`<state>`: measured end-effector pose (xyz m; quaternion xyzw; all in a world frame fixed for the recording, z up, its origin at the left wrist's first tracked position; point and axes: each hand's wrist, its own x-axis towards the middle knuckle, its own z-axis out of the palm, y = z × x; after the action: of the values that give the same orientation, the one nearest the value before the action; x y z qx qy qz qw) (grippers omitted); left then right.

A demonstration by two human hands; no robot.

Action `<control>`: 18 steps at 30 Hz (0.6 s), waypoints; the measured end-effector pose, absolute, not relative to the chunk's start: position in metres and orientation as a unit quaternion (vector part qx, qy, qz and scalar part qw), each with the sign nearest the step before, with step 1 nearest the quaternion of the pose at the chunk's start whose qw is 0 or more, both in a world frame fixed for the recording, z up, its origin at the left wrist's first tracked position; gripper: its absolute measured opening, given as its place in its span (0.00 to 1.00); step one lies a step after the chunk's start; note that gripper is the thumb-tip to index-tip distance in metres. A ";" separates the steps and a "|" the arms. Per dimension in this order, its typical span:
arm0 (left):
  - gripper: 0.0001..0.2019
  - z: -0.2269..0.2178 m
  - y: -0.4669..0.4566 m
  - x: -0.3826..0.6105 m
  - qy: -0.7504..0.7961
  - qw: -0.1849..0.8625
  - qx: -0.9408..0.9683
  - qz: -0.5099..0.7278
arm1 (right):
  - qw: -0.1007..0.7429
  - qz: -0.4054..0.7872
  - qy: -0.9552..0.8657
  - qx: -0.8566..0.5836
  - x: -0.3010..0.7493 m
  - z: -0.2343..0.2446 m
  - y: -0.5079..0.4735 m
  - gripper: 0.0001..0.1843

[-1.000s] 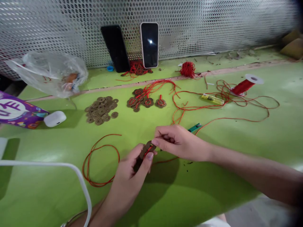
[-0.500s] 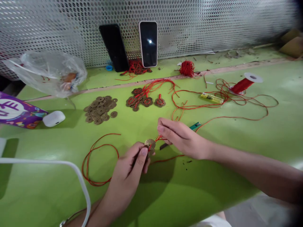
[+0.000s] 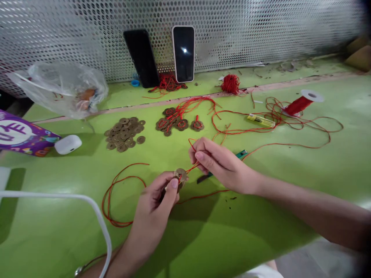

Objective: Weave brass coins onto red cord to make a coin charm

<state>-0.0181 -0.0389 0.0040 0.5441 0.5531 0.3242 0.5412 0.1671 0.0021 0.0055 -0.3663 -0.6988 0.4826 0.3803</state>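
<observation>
Here the left hand (image 3: 153, 206) pinches coins (image 3: 181, 173), the right hand (image 3: 222, 164) grips red cord (image 3: 192, 168), and far left of both a purple box (image 3: 43, 142) bears partly visible lettering (image 3: 17, 127).

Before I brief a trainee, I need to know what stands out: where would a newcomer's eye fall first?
Likely front centre, where the left hand pinches holed coins and the right hand grips red cord running from them. Beyond them, a heap of loose holed coins lies left of the red-corded coins. Two smartphones lean against the perforated panel at the back.
</observation>
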 end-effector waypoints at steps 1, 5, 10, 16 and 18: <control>0.12 0.003 -0.039 -0.019 0.553 0.539 0.546 0.325 | 0.386 0.484 -0.695 -0.367 0.167 0.005 0.003 0.11; 0.13 -0.003 -0.041 -0.022 0.549 0.535 0.549 0.332 | 0.422 0.499 -0.666 -0.360 0.168 0.007 0.005 0.08; 0.14 -0.008 -0.043 -0.025 0.556 0.543 0.545 0.314 | 0.504 0.545 -0.569 -0.355 0.172 0.007 0.017 0.06; 0.13 -0.011 -0.044 -0.027 0.555 0.547 0.543 0.312 | 0.592 0.507 -0.459 -0.426 0.202 -0.002 0.050 0.06; 0.12 -0.012 -0.044 -0.028 0.552 0.548 0.544 0.315 | 0.614 0.489 -0.442 -0.435 0.214 -0.009 0.061 0.07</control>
<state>-0.0276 -0.0440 -0.0117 0.5441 0.5520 0.3151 0.5476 0.2144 0.0613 -0.0086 -0.4347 -0.4415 0.4895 0.6136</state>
